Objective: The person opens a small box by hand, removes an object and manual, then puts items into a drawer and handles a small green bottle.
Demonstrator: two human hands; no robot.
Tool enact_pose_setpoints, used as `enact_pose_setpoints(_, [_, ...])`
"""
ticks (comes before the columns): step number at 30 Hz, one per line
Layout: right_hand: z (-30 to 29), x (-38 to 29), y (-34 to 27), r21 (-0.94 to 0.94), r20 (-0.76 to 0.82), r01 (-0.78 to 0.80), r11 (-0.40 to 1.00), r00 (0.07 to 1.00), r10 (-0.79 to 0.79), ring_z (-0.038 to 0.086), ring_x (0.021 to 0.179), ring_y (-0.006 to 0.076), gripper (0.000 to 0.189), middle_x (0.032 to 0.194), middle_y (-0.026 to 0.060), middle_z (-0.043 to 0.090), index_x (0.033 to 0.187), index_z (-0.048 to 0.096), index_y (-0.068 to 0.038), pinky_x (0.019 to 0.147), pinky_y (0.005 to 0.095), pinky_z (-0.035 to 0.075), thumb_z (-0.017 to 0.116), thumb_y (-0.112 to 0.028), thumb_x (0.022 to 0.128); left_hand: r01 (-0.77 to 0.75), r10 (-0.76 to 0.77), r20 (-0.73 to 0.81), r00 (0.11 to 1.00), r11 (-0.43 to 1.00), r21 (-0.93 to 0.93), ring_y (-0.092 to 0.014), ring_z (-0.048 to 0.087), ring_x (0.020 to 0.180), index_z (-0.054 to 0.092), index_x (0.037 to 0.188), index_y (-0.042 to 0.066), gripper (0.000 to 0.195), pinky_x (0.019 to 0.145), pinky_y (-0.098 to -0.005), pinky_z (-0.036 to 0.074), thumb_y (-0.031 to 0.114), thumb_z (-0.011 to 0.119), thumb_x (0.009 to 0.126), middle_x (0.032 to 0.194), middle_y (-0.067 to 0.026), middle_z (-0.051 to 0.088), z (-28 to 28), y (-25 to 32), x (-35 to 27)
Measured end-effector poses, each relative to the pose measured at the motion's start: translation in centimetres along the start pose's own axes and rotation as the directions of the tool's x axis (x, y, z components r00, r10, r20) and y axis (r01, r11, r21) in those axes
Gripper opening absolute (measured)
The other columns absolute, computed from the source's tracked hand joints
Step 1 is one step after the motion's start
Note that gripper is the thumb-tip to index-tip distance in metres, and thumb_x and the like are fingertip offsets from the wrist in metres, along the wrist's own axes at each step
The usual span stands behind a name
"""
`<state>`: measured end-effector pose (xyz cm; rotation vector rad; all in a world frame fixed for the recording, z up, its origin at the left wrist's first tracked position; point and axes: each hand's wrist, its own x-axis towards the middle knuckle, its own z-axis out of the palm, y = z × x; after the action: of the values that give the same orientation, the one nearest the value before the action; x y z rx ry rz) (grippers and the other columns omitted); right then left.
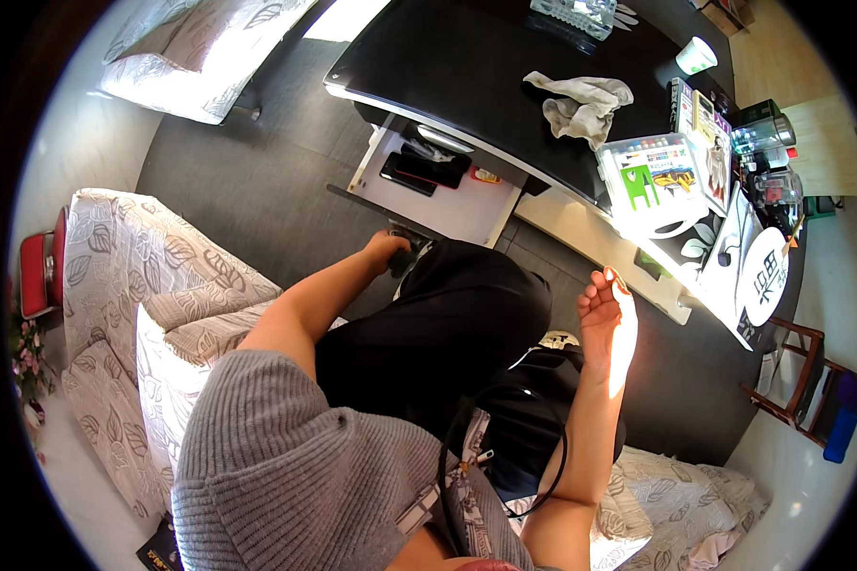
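Observation:
My left hand (389,248) is low beside my left knee, close to the front of an open drawer (464,214); its fingers are curled next to a dark object, and whether they grip it is unclear. My right hand (605,314) is raised over the floor right of my knees, palm up, fingers loosely bent, nothing visible in it. Inside the drawer lie dark, flat phone-like devices (435,168), one with a red edge, and a small red-and-yellow item (485,175). On the black table (435,64) above are a crumpled whitish cloth (585,107) and a clear case of markers (653,182).
The table also holds a paper cup (696,56), a glass dish (578,14), books (718,153), clear containers (764,135) and a round white fan (764,278). Leaf-patterned sofa covers (143,250) lie left and behind. A wooden chair (793,378) stands at right.

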<state>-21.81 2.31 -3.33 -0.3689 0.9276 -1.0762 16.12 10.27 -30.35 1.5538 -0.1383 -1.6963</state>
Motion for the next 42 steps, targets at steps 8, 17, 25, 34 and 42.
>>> enact_pose_setpoints(8, [0.5, -0.3, 0.0, -0.007, -0.013, -0.015, 1.000, 1.000, 0.015, 0.057, 0.081, 0.0148, 0.026, 0.096, 0.0065, 0.065, 0.111, 0.060, -0.004, 0.076, 0.0271, 0.048, 0.059, -0.022, 0.091, -0.025, 0.014, 0.071, 0.997, 0.987, 0.156, -0.023, 0.064, 0.075, 0.059, 0.099, 0.004, 0.030, 0.067, -0.0344, 0.054, 0.002, 0.058, 0.070, 0.089, -0.0100, 0.064, 0.5, 2.0, -5.6])
enact_pose_setpoints(17, [0.5, 0.1, 0.3, -0.011, -0.073, -0.054, 0.998, 0.996, 0.053, 0.057, 0.082, 0.0158, 0.025, 0.097, 0.0072, 0.064, 0.110, 0.061, -0.004, 0.075, 0.0283, 0.047, 0.058, -0.021, 0.091, -0.184, 0.217, 0.285, 0.934, 0.973, -0.138, -0.022, 0.062, 0.089, 0.052, 0.118, 0.006, 0.044, 0.075, -0.0340, 0.055, 0.003, 0.057, 0.074, 0.105, -0.0116, 0.058, 6.1, 12.9, -6.6])
enact_pose_setpoints(25, [0.5, 1.3, 0.5, -0.020, -0.080, -0.076, 0.997, 0.994, 0.074, 0.058, 0.083, 0.0148, 0.022, 0.096, 0.0069, 0.065, 0.109, 0.061, -0.005, 0.077, 0.0281, 0.048, 0.056, -0.020, 0.094, -0.585, 0.365, 0.575, 0.732, -0.097, 0.805, -0.035, 0.049, 0.116, 0.053, 0.127, 0.017, 0.057, 0.092, -0.0423, 0.048, 0.008, 0.066, 0.072, 0.132, -0.0153, 0.045, 14.3, 8.3, 6.2])
enact_pose_setpoints(34, [0.6, 0.7, 0.0, 0.058, -0.048, -0.093, 0.994, 0.994, 0.096, 0.059, 0.082, 0.0145, 0.022, 0.095, 0.0069, 0.065, 0.109, 0.060, -0.005, 0.078, 0.0273, 0.050, 0.058, -0.019, 0.092, -0.441, 0.167, 0.637, 0.752, -0.591, 0.676, -0.039, 0.040, 0.129, 0.043, 0.138, 0.007, 0.057, 0.095, -0.0446, 0.049, 0.011, 0.057, 0.083, 0.145, -0.0166, 0.036, 16.6, 6.2, 9.0])
enact_pose_setpoints(42, [1.1, 0.7, 0.4, 0.069, -0.042, -0.135, 0.988, 0.990, 0.138, 0.060, 0.082, 0.0135, 0.022, 0.095, 0.0068, 0.066, 0.108, 0.061, -0.005, 0.078, 0.0274, 0.050, 0.059, -0.018, 0.091, -0.347, 0.302, 0.512, 0.804, -0.460, 0.817, -0.037, 0.038, 0.131, 0.031, 0.144, 0.003, 0.068, 0.097, -0.0412, 0.048, 0.010, 0.058, 0.083, 0.145, -0.0164, 0.038, 19.8, 6.8, 10.4])
